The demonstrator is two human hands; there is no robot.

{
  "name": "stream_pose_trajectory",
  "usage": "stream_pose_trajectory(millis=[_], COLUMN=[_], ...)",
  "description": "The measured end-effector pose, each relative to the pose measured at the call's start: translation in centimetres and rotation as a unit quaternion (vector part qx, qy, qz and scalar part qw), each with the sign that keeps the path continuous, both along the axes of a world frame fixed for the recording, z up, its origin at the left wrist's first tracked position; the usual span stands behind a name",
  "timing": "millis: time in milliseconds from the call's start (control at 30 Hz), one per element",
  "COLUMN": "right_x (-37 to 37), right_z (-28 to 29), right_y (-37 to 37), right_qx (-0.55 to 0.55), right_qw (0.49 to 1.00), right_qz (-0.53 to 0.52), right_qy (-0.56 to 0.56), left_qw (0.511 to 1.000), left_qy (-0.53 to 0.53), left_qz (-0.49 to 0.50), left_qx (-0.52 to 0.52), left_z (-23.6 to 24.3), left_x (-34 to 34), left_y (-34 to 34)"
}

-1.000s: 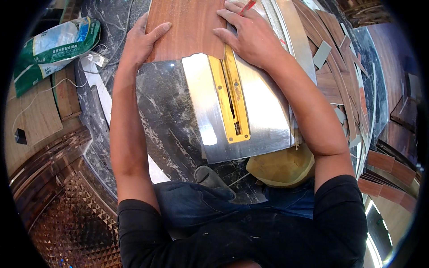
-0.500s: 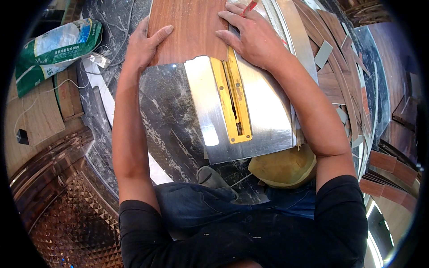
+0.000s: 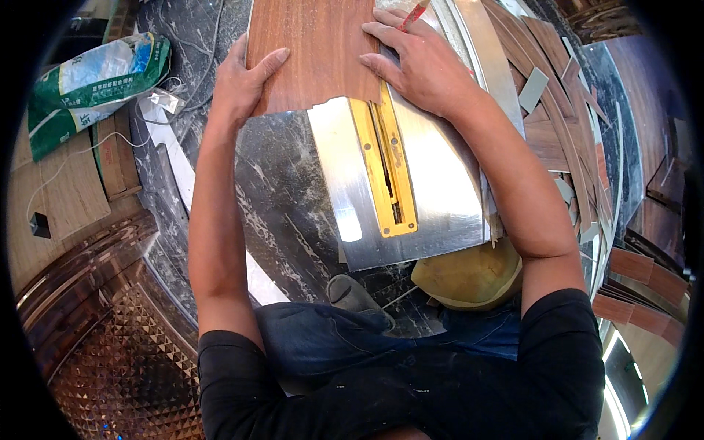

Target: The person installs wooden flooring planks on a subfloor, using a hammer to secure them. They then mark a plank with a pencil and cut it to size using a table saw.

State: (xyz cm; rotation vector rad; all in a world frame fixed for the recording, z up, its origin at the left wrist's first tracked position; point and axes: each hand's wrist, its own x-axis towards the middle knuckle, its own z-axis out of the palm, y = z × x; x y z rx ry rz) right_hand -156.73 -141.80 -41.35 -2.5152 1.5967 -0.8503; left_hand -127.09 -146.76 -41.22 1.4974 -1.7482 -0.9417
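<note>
A reddish-brown wood-grain plank (image 3: 315,59) lies on a bright metal saw table (image 3: 440,169), its near edge slightly jagged. Set into the metal is a yellow insert (image 3: 386,176) with a long dark slot; the plank covers its far end. My left hand (image 3: 246,77) grips the plank's left edge, thumb on top and the other fingers mostly hidden beyond the edge. At the plank's right edge, my right hand (image 3: 418,62) rests with its fingertips touching the wood. A red pencil (image 3: 414,15) is tucked between its fingers.
Beside the metal table on the right lie many wood strips and offcuts (image 3: 546,103). A green and white sack (image 3: 103,73) and thin cables are at the left. Under the table's near edge sits a yellowish rounded object (image 3: 469,275), close to my knee. The floor (image 3: 275,191) is dark, marbled and dusty.
</note>
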Motion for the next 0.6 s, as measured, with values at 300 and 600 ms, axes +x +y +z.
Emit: stream_pose_trajectory(millis=[300,600], right_x=[-0.1,-0.4], right_z=[1.5,1.1], right_y=[0.3,0.2], right_qx=[0.079,0.068], right_qw=[0.995,0.996], right_qz=[0.034,0.042], right_qy=[-0.054,-0.049], left_qw=[1.0,1.0], left_qy=[0.01,0.019], left_qz=[0.009,0.005], left_qx=[0.01,0.023], left_z=[0.0,0.2], left_x=[-0.2,-0.5], left_y=[0.5,0.8])
